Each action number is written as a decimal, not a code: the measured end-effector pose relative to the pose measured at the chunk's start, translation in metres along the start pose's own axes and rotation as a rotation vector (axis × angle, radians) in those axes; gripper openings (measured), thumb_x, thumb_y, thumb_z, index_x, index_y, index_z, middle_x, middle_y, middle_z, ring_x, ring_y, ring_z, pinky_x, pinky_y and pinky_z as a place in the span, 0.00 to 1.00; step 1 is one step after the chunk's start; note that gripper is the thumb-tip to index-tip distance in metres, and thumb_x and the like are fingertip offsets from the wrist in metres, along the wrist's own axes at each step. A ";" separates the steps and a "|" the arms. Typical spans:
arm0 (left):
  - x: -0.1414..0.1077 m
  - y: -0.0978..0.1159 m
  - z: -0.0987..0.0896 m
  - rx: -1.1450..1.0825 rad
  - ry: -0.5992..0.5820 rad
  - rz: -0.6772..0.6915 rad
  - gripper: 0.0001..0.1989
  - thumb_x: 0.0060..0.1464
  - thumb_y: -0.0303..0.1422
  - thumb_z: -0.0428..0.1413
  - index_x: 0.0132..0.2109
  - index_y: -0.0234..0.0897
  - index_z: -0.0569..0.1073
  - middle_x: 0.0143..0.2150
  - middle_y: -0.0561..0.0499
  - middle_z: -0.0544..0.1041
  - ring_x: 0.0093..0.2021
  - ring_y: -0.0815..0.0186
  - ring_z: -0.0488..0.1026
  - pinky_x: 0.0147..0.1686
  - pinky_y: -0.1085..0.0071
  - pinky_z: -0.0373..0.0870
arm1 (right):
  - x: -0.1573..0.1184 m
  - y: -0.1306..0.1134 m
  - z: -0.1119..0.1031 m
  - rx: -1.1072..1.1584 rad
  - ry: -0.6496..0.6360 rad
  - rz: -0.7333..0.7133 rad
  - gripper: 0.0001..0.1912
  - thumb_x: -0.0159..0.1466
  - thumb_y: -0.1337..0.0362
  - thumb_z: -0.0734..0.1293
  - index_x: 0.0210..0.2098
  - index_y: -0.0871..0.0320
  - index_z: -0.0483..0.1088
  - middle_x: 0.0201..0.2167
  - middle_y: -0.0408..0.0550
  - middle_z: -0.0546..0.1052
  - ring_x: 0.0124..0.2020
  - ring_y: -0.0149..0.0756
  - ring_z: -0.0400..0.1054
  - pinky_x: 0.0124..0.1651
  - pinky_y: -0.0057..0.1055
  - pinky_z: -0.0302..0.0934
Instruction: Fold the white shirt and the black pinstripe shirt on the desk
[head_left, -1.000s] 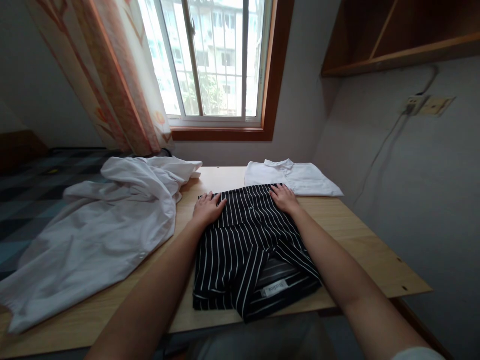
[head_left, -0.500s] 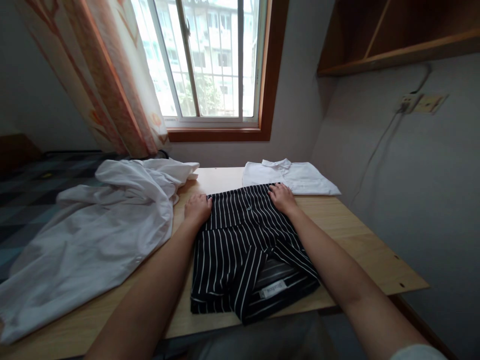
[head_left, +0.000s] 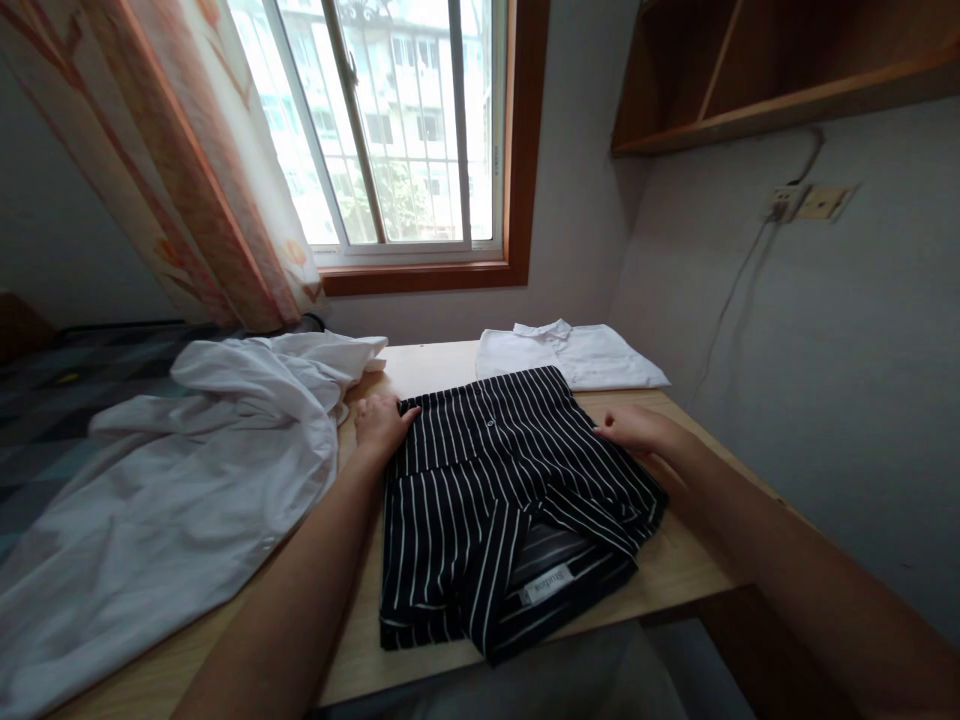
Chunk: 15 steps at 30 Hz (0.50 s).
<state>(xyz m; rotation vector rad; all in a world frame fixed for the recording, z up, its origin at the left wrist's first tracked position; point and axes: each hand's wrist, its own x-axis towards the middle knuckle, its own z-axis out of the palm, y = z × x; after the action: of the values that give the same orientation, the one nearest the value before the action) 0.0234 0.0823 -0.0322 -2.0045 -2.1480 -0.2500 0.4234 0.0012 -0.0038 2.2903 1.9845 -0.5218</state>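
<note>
A black shirt with white stripes point(head_left: 465, 480) lies folded on the wooden table point(head_left: 697, 560), its collar and neck label facing me. At the shirt's far left corner is my left hand point(head_left: 379, 424), its fingers bent and its thumb over the fabric edge. My right hand point(head_left: 639, 428) is closed at the right edge of the shirt, thumb and index finger pinching the cloth there. Behind the striped shirt sits a folded white shirt point(head_left: 574, 355) with its collar up. A crumpled white garment point(head_left: 225, 470) spreads out left of my left arm.
A bed with a dark checked cover point(head_left: 45, 420) adjoins the table on the left. Ahead are a window point(head_left: 390, 150) and a floral curtain point(head_left: 172, 170). A wooden shelf point(head_left: 787, 100) hangs on the right wall above a socket point(head_left: 787, 203) with a cord.
My right hand has moved from the far right corner outward and nearer along the right edge, where more striped cloth now spreads out. My left hand stays at its corner. The view has shifted slightly.
</note>
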 end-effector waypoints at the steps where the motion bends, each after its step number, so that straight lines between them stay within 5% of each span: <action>1: -0.001 0.000 -0.002 -0.008 0.000 0.001 0.25 0.59 0.49 0.50 0.49 0.31 0.75 0.50 0.34 0.75 0.54 0.48 0.69 0.53 0.60 0.63 | -0.005 0.004 0.006 0.007 0.005 0.011 0.23 0.67 0.48 0.61 0.37 0.62 0.76 0.28 0.54 0.79 0.28 0.39 0.73 0.30 0.29 0.59; 7: -0.002 -0.006 -0.018 -0.213 -0.103 0.010 0.19 0.58 0.46 0.54 0.48 0.36 0.72 0.47 0.42 0.79 0.47 0.55 0.75 0.43 0.68 0.68 | -0.034 0.014 0.017 0.140 -0.022 -0.023 0.26 0.65 0.43 0.62 0.39 0.61 0.74 0.36 0.56 0.80 0.33 0.42 0.74 0.30 0.31 0.62; 10: 0.001 -0.015 -0.031 -0.248 -0.170 0.031 0.18 0.53 0.45 0.59 0.45 0.37 0.72 0.44 0.43 0.80 0.44 0.55 0.76 0.40 0.68 0.69 | -0.043 0.017 0.014 0.137 -0.051 -0.149 0.19 0.59 0.51 0.71 0.42 0.60 0.75 0.42 0.55 0.81 0.42 0.46 0.74 0.39 0.31 0.64; 15: -0.015 -0.034 -0.054 -0.483 -0.370 -0.005 0.21 0.45 0.44 0.63 0.43 0.35 0.73 0.38 0.45 0.79 0.39 0.55 0.77 0.34 0.68 0.73 | -0.040 0.024 0.009 0.307 -0.241 -0.242 0.15 0.57 0.63 0.70 0.43 0.59 0.77 0.44 0.49 0.81 0.45 0.44 0.74 0.45 0.31 0.66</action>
<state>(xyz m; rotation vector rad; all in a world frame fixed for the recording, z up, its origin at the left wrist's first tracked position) -0.0078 0.0516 0.0167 -2.4698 -2.5025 -0.4708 0.4400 -0.0425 -0.0043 2.0176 2.1938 -1.1368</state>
